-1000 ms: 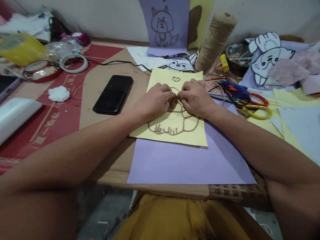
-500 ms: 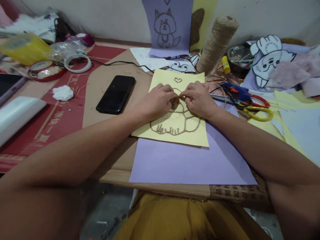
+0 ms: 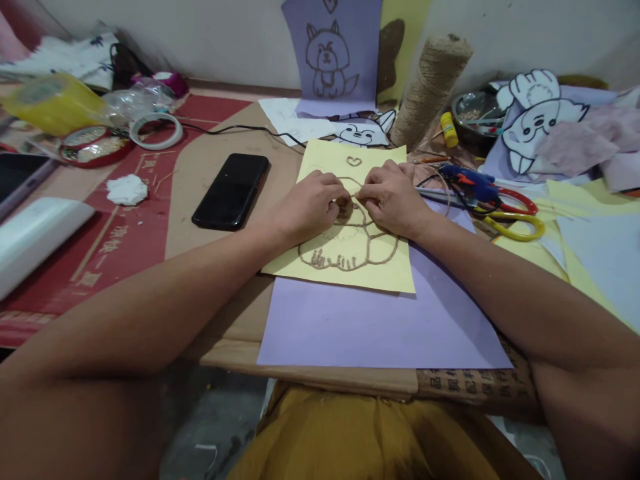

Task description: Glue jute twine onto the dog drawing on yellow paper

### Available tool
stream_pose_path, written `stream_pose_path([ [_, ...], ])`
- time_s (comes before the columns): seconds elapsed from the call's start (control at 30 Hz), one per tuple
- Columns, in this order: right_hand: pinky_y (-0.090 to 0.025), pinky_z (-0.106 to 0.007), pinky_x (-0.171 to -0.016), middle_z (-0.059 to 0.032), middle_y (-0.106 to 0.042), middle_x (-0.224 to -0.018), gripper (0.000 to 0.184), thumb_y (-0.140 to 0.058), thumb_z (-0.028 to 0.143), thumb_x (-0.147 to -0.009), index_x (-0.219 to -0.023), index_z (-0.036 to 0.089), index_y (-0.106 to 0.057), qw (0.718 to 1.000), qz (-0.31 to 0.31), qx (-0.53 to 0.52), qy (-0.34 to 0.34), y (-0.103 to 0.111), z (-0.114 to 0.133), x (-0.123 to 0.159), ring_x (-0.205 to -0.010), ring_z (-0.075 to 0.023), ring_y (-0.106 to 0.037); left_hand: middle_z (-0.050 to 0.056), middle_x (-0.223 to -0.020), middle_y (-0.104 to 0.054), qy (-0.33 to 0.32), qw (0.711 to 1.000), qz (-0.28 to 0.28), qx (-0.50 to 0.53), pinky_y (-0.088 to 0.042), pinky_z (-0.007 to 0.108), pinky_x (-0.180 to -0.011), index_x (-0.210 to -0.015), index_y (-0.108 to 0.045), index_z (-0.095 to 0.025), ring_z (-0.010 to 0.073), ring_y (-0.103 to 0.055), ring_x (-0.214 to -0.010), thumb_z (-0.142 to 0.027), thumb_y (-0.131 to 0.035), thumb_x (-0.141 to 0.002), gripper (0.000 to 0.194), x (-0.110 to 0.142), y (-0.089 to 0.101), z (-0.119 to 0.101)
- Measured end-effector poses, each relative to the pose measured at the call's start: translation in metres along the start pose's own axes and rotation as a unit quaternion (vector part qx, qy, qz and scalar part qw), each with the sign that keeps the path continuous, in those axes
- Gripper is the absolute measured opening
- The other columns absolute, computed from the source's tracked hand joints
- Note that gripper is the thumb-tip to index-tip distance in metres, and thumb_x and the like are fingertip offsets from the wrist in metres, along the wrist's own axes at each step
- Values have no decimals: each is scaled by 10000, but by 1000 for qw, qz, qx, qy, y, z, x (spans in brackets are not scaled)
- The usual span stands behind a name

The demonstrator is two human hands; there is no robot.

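A yellow sheet [image 3: 290, 260] bears an animal shape outlined in brown twine [image 3: 383, 260], with a small twine heart [image 3: 354, 161] above it. My left hand [image 3: 317, 205] rests on the upper part of the shape, fingers curled and pinched together. Close on its right, my right hand [image 3: 393, 199] also pinches, its fingertips almost meeting the left ones over the outline. Whatever lies between the fingertips is too small to make out. Under the yellow sheet is a larger purple sheet [image 3: 340, 327].
Left of the sheets lies a black phone [image 3: 231, 191]. A twine spool [image 3: 433, 87] stands behind, near a glue stick [image 3: 449, 129]. Right of my hand are a blue glue gun [image 3: 470, 182] and scissors [image 3: 520, 228]. Tape rolls [image 3: 156, 131] sit at the back left.
Both hands stay pinched over the same part of the outline, with only slight finger movement. The whole view has shifted a little.
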State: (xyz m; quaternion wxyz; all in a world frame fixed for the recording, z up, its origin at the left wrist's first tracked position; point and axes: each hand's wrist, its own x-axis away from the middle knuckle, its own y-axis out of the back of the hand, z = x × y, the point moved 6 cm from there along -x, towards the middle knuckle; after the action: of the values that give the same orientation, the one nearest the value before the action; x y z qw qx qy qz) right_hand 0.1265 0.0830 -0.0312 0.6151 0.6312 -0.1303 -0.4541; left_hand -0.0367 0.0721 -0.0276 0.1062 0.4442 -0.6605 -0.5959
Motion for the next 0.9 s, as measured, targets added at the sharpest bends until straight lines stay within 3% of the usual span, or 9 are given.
stream_pose_path([
  [0.2,-253,-522,-954,-122,-746,-1018,300,-569,159,-1001,-870,226,-830,1000,6,-4,-7,-1,0,0,-1086,-322,-510,113,-1170,-822,1,1000,4,-6,-593,430,-1041,-1180,-870,-179,272,-722,-1083,1,-547,-893,468,0,-2,4],
  [0.53,-247,-519,-953,-124,-750,-1017,311,-560,152,-1011,-863,225,-824,1000,7,-10,-9,-1,0,-1,-1090,-326,-504,124,-1180,-802,17,1000,13,-6,-577,444,-1067,-1162,-864,-165,287,-694,-1113,6,-535,-900,454,-1,-4,4],
  [0.73,-285,-522,-984,-118,-782,-1097,286,-554,135,-980,-982,239,-820,999,4,-29,-37,-2,-4,1,-1100,-335,-546,115,-1194,-777,-9,1000,9,-19,-572,445,-1046,-1167,-845,-189,273,-681,-1075,-12,-543,-917,430,-1,-6,4],
  [0.9,-333,-517,-1001,-112,-787,-1055,367,-515,76,-944,-1166,221,-769,995,-13,-55,-81,-1,-12,2,-1098,-344,-592,117,-1207,-761,-21,1000,8,-21,-565,462,-1051,-1121,-864,-193,280,-668,-1068,-10,-554,-916,414,0,-7,4],
])
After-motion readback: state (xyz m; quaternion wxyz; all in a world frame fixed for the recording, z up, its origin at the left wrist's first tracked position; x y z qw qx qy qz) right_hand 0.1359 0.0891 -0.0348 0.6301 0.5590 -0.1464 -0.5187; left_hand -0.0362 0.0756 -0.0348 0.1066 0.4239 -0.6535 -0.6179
